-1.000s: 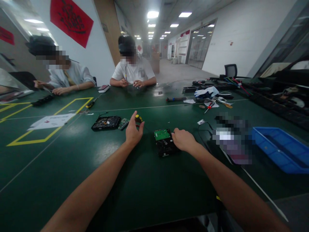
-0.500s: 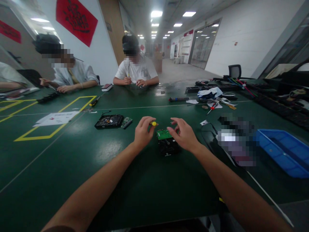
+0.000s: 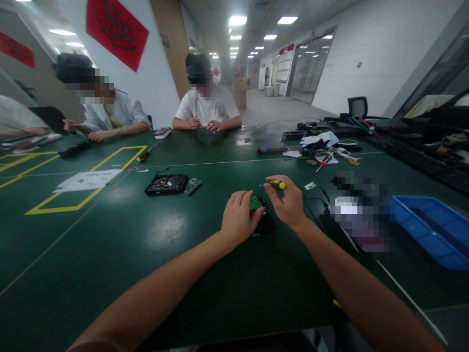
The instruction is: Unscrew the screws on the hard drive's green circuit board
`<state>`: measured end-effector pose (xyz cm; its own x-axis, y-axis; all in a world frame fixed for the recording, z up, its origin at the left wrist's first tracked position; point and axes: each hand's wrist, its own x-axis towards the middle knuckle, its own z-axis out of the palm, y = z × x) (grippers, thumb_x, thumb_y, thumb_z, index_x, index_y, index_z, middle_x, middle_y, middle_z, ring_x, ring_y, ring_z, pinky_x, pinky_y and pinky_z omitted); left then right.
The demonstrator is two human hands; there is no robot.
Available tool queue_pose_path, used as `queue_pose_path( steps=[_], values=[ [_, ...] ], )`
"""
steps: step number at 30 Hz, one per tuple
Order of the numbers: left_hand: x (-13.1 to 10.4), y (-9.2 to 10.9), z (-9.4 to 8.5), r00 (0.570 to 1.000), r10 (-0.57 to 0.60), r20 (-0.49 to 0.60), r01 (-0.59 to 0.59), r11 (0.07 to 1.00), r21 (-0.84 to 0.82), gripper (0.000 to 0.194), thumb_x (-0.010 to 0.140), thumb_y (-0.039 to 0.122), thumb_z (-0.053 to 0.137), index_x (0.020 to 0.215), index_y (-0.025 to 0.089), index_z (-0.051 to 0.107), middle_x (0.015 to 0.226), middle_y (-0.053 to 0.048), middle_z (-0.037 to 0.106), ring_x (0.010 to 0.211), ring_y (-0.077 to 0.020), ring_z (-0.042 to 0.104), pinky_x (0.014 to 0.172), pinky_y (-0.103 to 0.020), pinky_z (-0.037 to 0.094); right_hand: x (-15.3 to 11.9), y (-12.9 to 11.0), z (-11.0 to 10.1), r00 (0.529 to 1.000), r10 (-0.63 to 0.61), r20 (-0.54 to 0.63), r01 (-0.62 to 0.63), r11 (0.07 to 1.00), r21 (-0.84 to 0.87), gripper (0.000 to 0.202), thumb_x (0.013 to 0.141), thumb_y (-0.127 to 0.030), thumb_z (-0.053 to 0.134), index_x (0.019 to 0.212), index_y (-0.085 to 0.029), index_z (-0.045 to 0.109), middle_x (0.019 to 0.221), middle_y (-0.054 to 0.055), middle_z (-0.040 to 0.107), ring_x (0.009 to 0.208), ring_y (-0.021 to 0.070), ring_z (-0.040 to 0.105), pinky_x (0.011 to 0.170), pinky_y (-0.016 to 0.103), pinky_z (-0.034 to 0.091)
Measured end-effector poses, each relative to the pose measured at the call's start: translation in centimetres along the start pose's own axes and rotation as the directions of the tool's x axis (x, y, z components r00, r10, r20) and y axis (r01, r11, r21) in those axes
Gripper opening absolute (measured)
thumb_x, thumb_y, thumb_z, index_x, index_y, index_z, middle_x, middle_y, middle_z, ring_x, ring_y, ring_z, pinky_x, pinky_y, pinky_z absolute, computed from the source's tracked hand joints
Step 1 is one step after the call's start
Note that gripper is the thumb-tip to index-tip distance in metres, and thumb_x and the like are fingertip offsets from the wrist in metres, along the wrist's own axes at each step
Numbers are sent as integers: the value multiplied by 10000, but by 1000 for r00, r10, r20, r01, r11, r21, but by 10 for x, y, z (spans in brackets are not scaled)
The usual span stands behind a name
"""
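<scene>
In the head view a black hard drive (image 3: 267, 224) with a green circuit board (image 3: 254, 203) on it lies on the table in front of me. My left hand (image 3: 237, 216) is closed around its left side, thumb across the front and fingers behind, covering much of it. Just to the right and a little above, my right hand (image 3: 287, 203) grips a screwdriver (image 3: 280, 185) with a yellow and dark handle. The screwdriver's tip is too small to make out, and I see no contact with the drive.
Left of the drive lie an opened black drive (image 3: 166, 184) and a loose circuit board (image 3: 192, 186). A blue tray (image 3: 432, 230) stands at the right, with a cable nearby. Another screwdriver (image 3: 145, 154) lies farther off. People sit across the green table (image 3: 176, 293).
The screwdriver has passed from my left hand to my right. My left hand has moved right and down onto the hard drive, while my right hand has shifted slightly right, off it.
</scene>
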<state>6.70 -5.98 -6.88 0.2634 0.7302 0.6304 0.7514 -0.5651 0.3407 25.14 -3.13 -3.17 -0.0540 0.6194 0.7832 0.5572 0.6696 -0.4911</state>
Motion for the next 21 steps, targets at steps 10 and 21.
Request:
queue_pose_path(
  steps=[10, 21],
  values=[
    [-18, 36, 8, 945, -59, 322, -3, 982, 190, 1045, 780, 940, 424, 1364, 80, 531, 1359, -248, 523, 1279, -443, 458, 1103, -597, 385, -4, 39, 0, 962, 264, -67, -266, 964, -14, 341, 1001, -564, 585, 1018, -232, 664, 915, 41, 714, 728, 204, 693, 723, 343, 542],
    [-8, 44, 14, 933, -142, 331, 23, 941, 338, 883, 869, 796, 428, 1279, 31, 592, 1258, -251, 553, 1173, -416, 491, 1051, -557, 405, -4, 35, 2, 958, 280, -57, -282, 959, -34, 366, 994, -586, 575, 993, -232, 668, 863, 44, 729, 730, 214, 698, 721, 346, 539]
  ],
)
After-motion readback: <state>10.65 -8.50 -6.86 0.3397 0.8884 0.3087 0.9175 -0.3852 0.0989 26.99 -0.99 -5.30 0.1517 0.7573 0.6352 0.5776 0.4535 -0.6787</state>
